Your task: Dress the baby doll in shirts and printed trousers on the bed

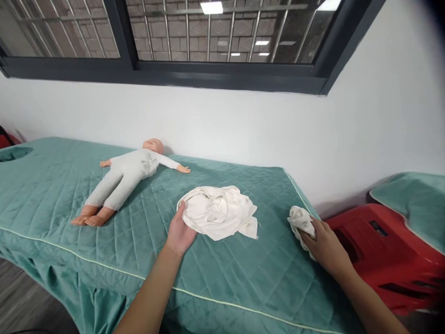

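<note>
A crumpled white cloth garment [222, 211] lies on the green quilted bed cover [146, 250]. My left hand [181, 229] grips its left edge, thumb on top and fingers hidden beneath. Farther right, near the end of the bed, my right hand [323, 243] is closed around a smaller bunched white cloth [301, 222]. A baby doll [128, 171] in pale clothing lies on its back to the left, arms spread, its head toward the wall and its bare feet toward the near side.
Behind the bed rises a white wall [215, 125] with a dark-framed, barred window [222, 72] above. Red plastic stools [385, 241] stand against the right end of the bed, with a green cloth [417, 199] draped over them. A face hole [15, 153] opens in the bed at far left.
</note>
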Available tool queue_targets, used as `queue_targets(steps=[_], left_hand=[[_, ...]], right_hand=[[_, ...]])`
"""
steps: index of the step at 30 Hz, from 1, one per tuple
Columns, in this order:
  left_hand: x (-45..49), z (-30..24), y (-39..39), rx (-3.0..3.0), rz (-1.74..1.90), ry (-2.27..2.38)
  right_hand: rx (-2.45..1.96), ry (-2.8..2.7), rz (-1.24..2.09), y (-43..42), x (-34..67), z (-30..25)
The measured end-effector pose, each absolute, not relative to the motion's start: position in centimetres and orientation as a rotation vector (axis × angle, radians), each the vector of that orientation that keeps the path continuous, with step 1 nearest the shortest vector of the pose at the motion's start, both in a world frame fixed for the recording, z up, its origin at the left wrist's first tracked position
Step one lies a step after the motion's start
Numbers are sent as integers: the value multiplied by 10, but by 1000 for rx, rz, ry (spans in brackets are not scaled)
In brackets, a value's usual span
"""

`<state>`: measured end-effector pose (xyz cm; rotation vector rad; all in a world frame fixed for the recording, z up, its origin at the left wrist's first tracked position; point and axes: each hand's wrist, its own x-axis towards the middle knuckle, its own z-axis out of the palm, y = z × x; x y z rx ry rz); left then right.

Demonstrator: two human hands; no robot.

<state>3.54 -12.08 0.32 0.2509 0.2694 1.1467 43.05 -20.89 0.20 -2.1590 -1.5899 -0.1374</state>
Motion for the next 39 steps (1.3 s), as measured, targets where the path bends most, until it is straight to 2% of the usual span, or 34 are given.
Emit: queue_targets(steps=[4,15,22,29,34,39], left_hand=[[36,2,-120,264,1158,272],[35,-4,-120,290,1142,305],[35,-7,-120,283,1162,313],[38,1,-121,364,1184,481],[34,37,-116,707,1274,835],[22,123,-123,1474,1087,785]], right_hand=[[-2198,-1615,-80,-213,434,-9],[-2042,-1631,-142,-227,428,32],[-2120,-1819,-335,-235,413,11],[-2020,-1844,-548,-236,388,45],[-1687,-1951,-282,-212,322,82],[-1377,-2077,151,-172,240,140]])
